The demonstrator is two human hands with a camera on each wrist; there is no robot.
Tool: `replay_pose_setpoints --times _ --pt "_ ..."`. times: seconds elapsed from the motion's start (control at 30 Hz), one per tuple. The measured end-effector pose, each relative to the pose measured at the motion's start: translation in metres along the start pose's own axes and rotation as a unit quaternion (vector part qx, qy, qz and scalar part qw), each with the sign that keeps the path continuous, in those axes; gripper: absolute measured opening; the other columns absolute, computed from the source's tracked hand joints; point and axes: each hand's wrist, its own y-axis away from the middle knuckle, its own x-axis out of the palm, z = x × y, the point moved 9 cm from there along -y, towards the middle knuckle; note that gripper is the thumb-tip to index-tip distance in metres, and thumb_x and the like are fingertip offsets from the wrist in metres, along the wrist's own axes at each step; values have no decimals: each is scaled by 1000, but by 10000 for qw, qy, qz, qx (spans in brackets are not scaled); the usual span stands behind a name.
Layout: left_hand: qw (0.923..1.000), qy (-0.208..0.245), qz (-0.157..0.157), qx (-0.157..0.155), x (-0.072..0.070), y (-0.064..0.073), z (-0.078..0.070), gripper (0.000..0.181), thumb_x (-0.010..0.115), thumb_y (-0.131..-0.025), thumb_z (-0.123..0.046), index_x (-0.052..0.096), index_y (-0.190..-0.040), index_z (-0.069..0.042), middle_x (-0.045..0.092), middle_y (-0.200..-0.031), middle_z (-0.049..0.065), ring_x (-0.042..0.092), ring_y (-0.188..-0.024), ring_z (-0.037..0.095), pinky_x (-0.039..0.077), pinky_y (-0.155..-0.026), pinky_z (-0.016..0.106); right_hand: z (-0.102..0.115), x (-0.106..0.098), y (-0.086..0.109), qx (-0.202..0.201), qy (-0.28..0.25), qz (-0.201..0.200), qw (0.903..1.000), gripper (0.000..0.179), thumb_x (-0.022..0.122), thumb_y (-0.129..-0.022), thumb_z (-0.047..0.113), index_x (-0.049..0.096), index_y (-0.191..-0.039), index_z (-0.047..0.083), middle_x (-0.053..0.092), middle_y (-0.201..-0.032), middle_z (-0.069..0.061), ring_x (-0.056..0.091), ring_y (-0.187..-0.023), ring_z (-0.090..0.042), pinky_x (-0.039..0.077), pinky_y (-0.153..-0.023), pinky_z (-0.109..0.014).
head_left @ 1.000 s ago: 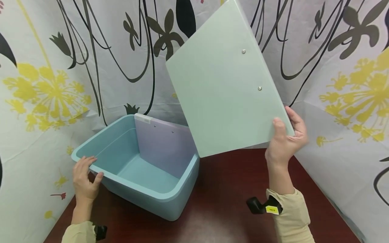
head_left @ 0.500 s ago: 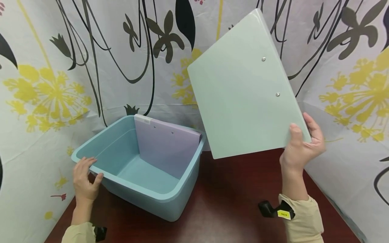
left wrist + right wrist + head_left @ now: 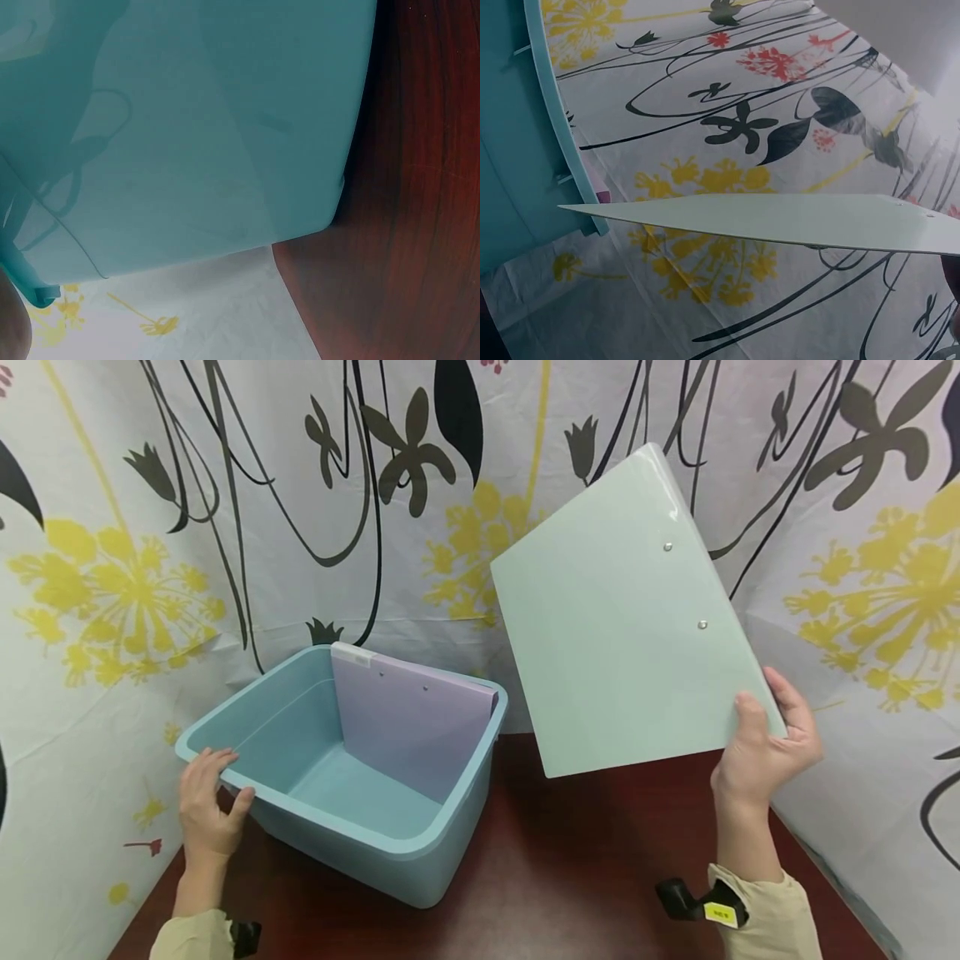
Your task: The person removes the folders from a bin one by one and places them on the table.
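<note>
A mint-green binder [image 3: 622, 635] with two metal rivets is held up tilted by my right hand [image 3: 765, 743], thumb on the near face and fingers behind its spine edge. It hangs to the right of a light-blue plastic bin [image 3: 345, 827]. In the right wrist view the binder [image 3: 765, 217] shows almost edge-on, its far corner overlapping the bin's rim [image 3: 570, 150]. My left hand [image 3: 210, 806] grips the bin's front-left rim, fingers over the top and thumb at the outer side. A lilac binder [image 3: 405, 718] stands upright inside against the back wall.
The bin stands on a dark red-brown wooden table [image 3: 555, 877]. White cloth [image 3: 285, 568] printed with flowers and stems encloses the table at the back and both sides. In the left wrist view, the bin's outer wall [image 3: 210, 135] fills most of the frame.
My right hand has carried the mint-green binder to the right and then lower, away from the bin. More of the lilac binder's right end shows. My left hand stays on the rim.
</note>
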Motion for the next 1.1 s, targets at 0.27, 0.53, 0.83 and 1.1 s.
replay_pose_setpoints --times 0.27,0.53,0.83,1.1 --pt "10000 9 -32 61 -1 0 -1 73 52 -76 -60 60 -102 7 58 -105 26 43 -113 45 23 -106 42 -10 -17 8 326 192 -14 9993 26 55 -67 -18 63 -92 -17 64 -81 -20 61 -71 -24 49 -63 -23" --pt "9999 -11 55 92 -1 1 -1 74 52 -77 -61 60 -102 8 57 -105 27 43 -112 46 22 -106 42 -20 -34 18 535 505 -50 9973 26 56 -68 -18 64 -92 -15 66 -82 -16 62 -73 -21 49 -65 -21" --pt "9999 -61 109 42 0 0 -1 74 51 -77 -62 59 -103 7 57 -106 26 42 -114 44 22 -106 42 -25 -49 28 682 1093 -112 9916 27 57 -69 -17 66 -94 -11 68 -83 -12 63 -76 -18 48 -69 -20" --pt "9999 -69 63 83 -1 -2 -2 73 52 -77 -61 60 -103 7 57 -105 26 43 -113 44 22 -106 41 -32 -60 38 867 1532 -115 9843 27 57 -71 -16 66 -96 -10 68 -85 -9 63 -77 -16 48 -69 -19"
